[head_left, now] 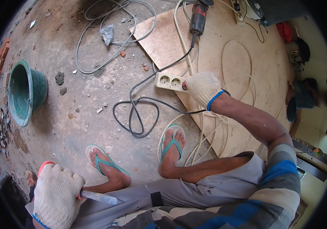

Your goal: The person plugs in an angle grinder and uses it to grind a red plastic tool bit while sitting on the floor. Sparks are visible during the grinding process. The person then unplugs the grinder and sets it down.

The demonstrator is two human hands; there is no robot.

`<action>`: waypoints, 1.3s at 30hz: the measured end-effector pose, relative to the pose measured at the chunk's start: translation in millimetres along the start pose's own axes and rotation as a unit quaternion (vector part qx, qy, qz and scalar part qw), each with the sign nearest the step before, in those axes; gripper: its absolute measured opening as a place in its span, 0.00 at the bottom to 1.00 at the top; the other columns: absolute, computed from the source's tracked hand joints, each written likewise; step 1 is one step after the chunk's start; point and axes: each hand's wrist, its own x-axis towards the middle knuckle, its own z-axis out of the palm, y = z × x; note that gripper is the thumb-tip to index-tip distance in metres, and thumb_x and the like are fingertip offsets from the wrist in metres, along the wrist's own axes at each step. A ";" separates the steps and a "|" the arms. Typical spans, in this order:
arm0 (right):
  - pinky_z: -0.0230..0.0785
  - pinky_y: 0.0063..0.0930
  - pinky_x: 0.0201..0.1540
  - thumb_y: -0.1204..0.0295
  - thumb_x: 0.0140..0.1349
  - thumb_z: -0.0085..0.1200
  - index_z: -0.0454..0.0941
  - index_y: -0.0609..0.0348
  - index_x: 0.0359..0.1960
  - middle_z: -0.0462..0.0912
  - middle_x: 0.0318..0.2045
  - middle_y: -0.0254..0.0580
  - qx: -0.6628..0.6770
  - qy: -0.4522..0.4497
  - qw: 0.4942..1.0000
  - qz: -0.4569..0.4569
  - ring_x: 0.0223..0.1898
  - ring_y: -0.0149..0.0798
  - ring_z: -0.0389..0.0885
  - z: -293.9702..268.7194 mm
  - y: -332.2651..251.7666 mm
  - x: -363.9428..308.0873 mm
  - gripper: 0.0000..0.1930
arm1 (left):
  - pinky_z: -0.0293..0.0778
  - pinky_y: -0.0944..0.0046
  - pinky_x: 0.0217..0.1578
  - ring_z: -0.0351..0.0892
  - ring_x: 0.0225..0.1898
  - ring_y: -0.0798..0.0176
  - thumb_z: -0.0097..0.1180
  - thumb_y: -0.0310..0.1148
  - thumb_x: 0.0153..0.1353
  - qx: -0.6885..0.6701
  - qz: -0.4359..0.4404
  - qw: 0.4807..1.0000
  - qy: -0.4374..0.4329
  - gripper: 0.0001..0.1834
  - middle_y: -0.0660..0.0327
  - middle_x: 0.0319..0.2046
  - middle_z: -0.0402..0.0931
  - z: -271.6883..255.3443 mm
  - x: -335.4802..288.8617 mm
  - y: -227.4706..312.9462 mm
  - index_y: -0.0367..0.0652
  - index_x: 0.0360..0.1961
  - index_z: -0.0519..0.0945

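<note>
My right hand (202, 88), in a cream knitted glove with a blue cuff, is closed at the right end of a white power strip (170, 81). A black cord (142, 100) runs from an angle grinder (199, 18), loops on the floor and passes under my wrist to that hand. Its plug is mostly hidden by my fingers; two round sockets beside them show. At the lower left, my gloved left hand (55, 192) grips a hand tool with red handle parts and a flat grey metal end (99, 197). My fist hides the rest of it.
A green bucket (39, 89) stands tilted-looking at left. Pale cables (243, 49) coil over a plywood sheet (159, 38) and around my right foot. A grey hose or cable (81, 57), a stone chunk (107, 35) and rubble lie on the rough concrete. My sandalled feet are between the hands.
</note>
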 end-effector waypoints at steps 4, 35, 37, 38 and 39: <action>0.82 0.50 0.45 0.66 0.67 0.59 0.90 0.46 0.46 0.90 0.36 0.53 -0.009 -0.013 1.000 0.004 0.39 0.58 0.91 -5.5 -1.1 1.5 0.10 | 0.72 0.55 0.54 0.85 0.41 0.56 0.76 0.44 0.51 0.010 0.003 1.000 -0.017 0.11 0.61 0.29 0.85 -1.7 1.8 -3.7 0.51 0.31 0.90; 0.82 0.51 0.42 0.64 0.70 0.58 0.89 0.46 0.45 0.90 0.34 0.51 -0.005 -0.014 0.999 0.043 0.39 0.56 0.91 -25.1 1.5 -8.2 0.09 | 0.74 0.55 0.59 0.85 0.48 0.57 0.76 0.43 0.51 0.025 0.004 0.994 -0.105 0.12 0.61 0.34 0.86 -1.2 23.9 -20.3 0.51 0.33 0.89; 0.82 0.50 0.42 0.64 0.70 0.58 0.89 0.46 0.46 0.90 0.36 0.51 0.004 0.000 0.999 0.032 0.40 0.56 0.91 -22.5 0.3 -8.3 0.09 | 0.74 0.55 0.59 0.85 0.48 0.58 0.76 0.43 0.52 0.036 0.009 0.993 -0.112 0.11 0.61 0.34 0.86 -2.7 24.5 -19.0 0.51 0.33 0.89; 0.82 0.49 0.43 0.64 0.70 0.57 0.89 0.46 0.46 0.90 0.37 0.51 0.007 0.009 1.000 0.028 0.40 0.56 0.91 -21.4 0.0 -9.1 0.10 | 0.75 0.55 0.59 0.85 0.48 0.58 0.76 0.43 0.53 0.040 0.015 0.994 -0.102 0.11 0.61 0.34 0.86 -2.5 25.1 -19.0 0.51 0.33 0.89; 0.82 0.49 0.43 0.64 0.71 0.57 0.89 0.46 0.47 0.90 0.38 0.51 0.028 0.021 0.999 0.014 0.40 0.56 0.91 -20.8 0.3 -10.8 0.10 | 0.75 0.55 0.59 0.85 0.47 0.58 0.76 0.43 0.53 0.045 0.022 0.995 -0.092 0.11 0.61 0.34 0.86 -2.0 26.2 -19.2 0.51 0.33 0.89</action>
